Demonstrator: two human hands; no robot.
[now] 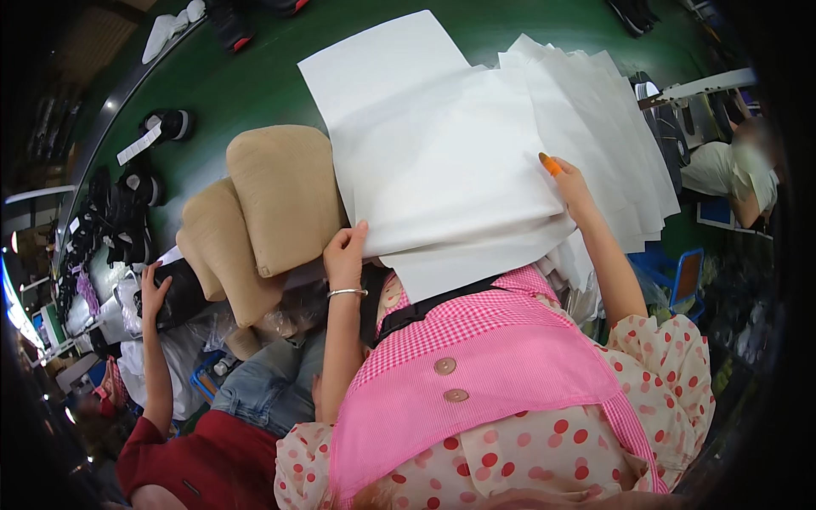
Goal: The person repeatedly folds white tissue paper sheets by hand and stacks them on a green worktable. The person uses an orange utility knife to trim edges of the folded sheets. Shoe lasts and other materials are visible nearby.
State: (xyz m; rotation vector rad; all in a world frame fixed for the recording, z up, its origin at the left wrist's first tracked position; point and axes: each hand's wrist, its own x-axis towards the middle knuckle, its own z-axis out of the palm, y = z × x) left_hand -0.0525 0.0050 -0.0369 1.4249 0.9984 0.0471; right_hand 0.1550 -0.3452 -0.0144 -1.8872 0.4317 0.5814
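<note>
White tissue sheets (450,161) pinched at both edges by left hand (344,255) and right hand (571,189), mid-lift off the green bench (246,76); needing one sheet peeled free.

paper stack (459,161) right of cushions (285,195)

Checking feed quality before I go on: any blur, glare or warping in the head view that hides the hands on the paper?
Head view: the white paper stack is bright but not blown out; left hand and right hand are sharp; fisheye bends the green table edge; the rim is dark and a person at far right is blurred.
</note>
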